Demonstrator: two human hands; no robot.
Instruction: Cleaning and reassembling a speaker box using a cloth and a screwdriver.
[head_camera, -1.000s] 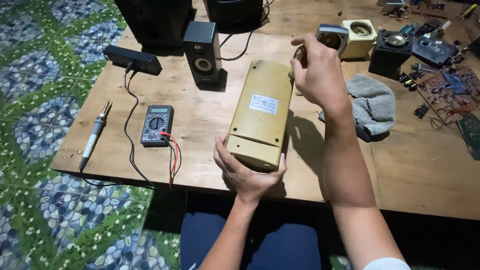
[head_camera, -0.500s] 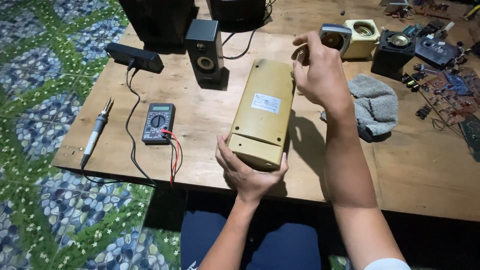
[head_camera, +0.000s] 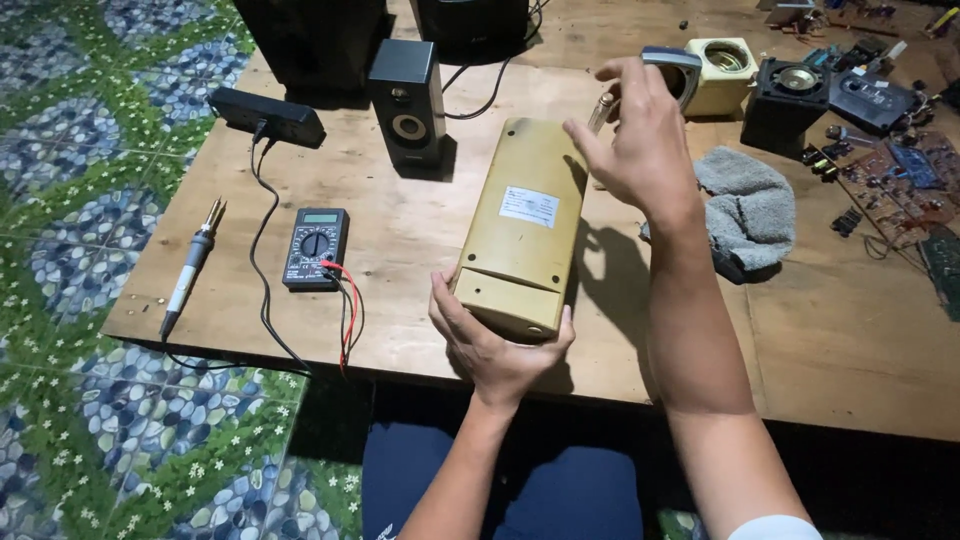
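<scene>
A person sits at a low wooden table (head_camera: 420, 250), seen from above through a camera on their head. Their left hand (head_camera: 497, 345) cups the near end of a long yellowish plastic box (head_camera: 522, 225), fingers and thumb wrapped around its bottom edge at the front of the table. The box lies flat, running away from the person, with a small white label on its upper face.

The right hand (head_camera: 640, 150) is raised above the far end of the box, not touching it. Its thumb and fingertips pinch a small slender metal-tipped tool (head_camera: 603, 108); the other fingers are curled loosely. What kind of tool it is cannot be told.

Left of the box lies a black multimeter (head_camera: 316, 246) with red and black leads trailing toward the table edge. Further left, near the table's side, rests a soldering iron (head_camera: 194, 262) with a dark cord. Behind the multimeter stands a small black speaker (head_camera: 407, 100), and a flat black power strip (head_camera: 266, 116) sits to its left.

Just right of the right forearm is a crumpled grey cloth (head_camera: 745, 205). Beyond it, along the far edge, stand a cream-coloured speaker housing (head_camera: 722, 72) and a black speaker unit (head_camera: 795, 100). Circuit boards (head_camera: 905, 165) and small loose parts are scattered at the far right. The floor (head_camera: 90, 430) is patterned in blue, green and white.
</scene>
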